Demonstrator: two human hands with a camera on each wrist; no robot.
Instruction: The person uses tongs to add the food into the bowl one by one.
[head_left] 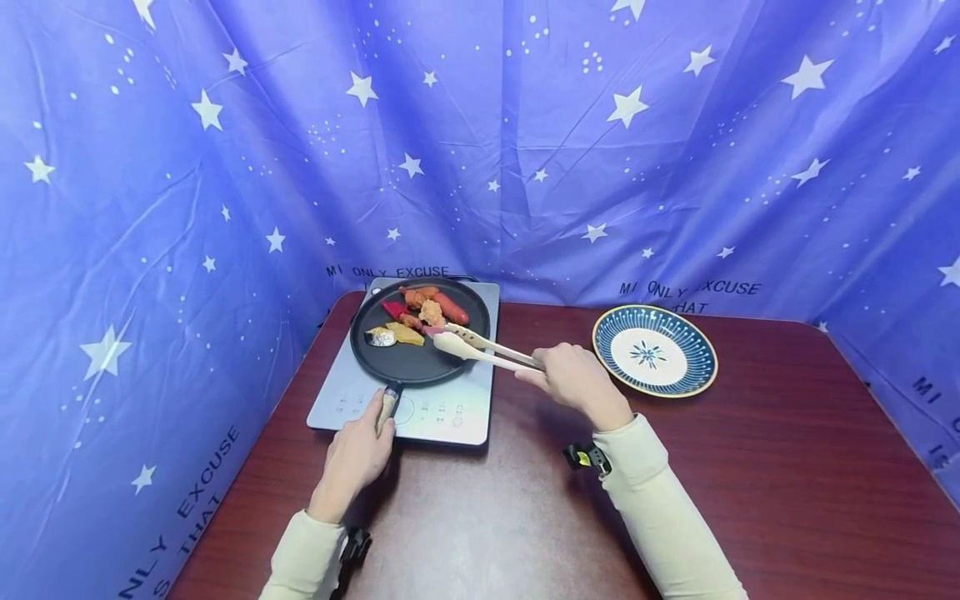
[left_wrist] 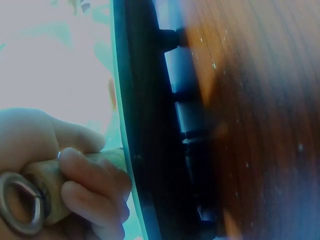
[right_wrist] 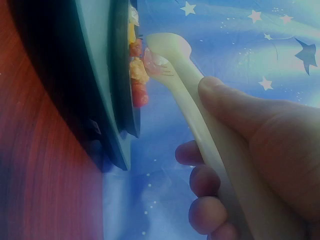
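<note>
My left hand (head_left: 358, 454) grips the pale handle (head_left: 387, 408) of a black frying pan (head_left: 412, 367); in the left wrist view its fingers (left_wrist: 95, 200) wrap around the handle near a metal ring (left_wrist: 22, 204). My right hand (head_left: 573, 379) holds cream-coloured tongs (head_left: 495, 354), their tips over the pan's right side. Between the tips is a small pinkish piece (right_wrist: 156, 62); its kind is unclear. Inside the pan lie a red sausage (head_left: 452, 308), a crumbly golden piece (head_left: 432, 312), a yellow piece (head_left: 406, 334), a silvery piece (head_left: 381, 337) and other reddish bits.
Under the pan is a silver induction cooktop (head_left: 450, 429) with touch markings, on a reddish-brown wooden table (head_left: 510, 517). A blue-and-white patterned plate (head_left: 648, 354) stands to the right, beyond my right hand. Blue starry curtain (head_left: 540, 150) hangs behind and at both sides.
</note>
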